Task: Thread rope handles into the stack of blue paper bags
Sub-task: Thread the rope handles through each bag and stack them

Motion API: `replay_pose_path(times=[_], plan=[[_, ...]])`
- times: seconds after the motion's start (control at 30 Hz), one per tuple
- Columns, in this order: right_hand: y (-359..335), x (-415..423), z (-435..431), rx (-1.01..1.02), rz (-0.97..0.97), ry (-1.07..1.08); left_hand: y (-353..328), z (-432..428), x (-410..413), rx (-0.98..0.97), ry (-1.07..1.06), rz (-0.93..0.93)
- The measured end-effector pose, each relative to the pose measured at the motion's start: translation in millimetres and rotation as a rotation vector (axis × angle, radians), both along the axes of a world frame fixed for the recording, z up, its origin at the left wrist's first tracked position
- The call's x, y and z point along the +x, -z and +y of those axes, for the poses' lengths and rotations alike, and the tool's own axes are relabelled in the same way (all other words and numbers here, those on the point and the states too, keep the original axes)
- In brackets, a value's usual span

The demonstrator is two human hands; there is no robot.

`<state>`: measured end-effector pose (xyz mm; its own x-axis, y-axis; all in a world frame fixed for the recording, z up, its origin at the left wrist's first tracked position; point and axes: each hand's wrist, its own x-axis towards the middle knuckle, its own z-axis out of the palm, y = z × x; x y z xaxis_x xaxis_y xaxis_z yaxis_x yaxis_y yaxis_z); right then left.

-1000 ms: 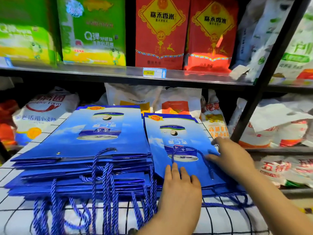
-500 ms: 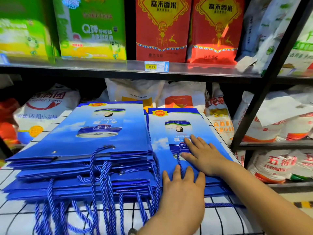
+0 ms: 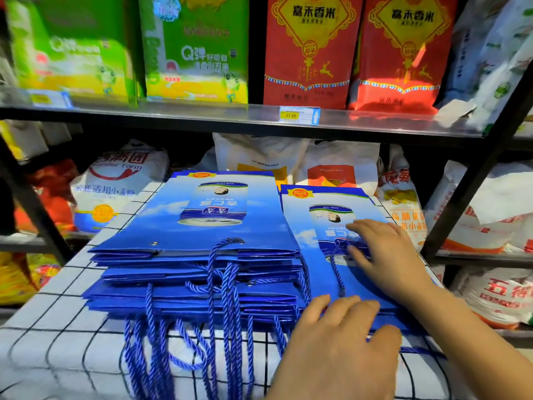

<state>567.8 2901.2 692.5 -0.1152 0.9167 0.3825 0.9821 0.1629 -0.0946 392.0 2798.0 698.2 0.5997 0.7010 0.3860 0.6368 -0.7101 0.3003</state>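
1. At nine o'clock, on the lower shelf, a white flour sack (image 3: 115,180) with red and blue print leans beside the cloth-covered table.
2. At ten to eleven o'clock, green packets (image 3: 196,53) stand on the upper shelf (image 3: 173,114).
3. A white cloth with a black grid (image 3: 57,350) covers the table, from seven o'clock across the bottom.
4. At the centre lies the tall stack of blue paper bags (image 3: 202,226), flat, with the openings facing the viewer. Blue rope handles (image 3: 225,327) hang from its near edges over the cloth towards six o'clock.
5. At twelve o'clock a yellow price label (image 3: 298,114) is fixed to the upper shelf's edge, with red rice bags (image 3: 308,53) above it towards one o'clock.
6. Just beside the tall stack, at its three o'clock, is a lower stack of blue bags (image 3: 302,226). A rope loop (image 3: 336,267) lies on its top bag.
7. The left hand (image 3: 340,350), at five o'clock, rests flat on the lower stack's near edge. Its fingers are straight and grip nothing.
8. The right hand (image 3: 386,261), at three to four o'clock, lies palm down on the top bag with its fingers stretched and spread, pointing to ten o'clock. Its thumb tip touches the far end of the rope loop, and nothing is held.
9. At two to four o'clock a black shelf upright (image 3: 476,183) slants, with white sacks (image 3: 496,215) behind it.
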Motion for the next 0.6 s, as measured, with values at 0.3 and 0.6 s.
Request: replay_pose_path(times=[0.3, 0.6], plan=[[-77.0, -114.3, -39.4, 0.064, 0.423, -0.479, -37.6, -0.5, -127.3, 0.021, -0.597, -0.239], [-82.1, -164.0, -27.5, -0.197, 0.083, -0.611, -21.9, 3.3, -130.8, -0.117, -0.725, 0.024]])
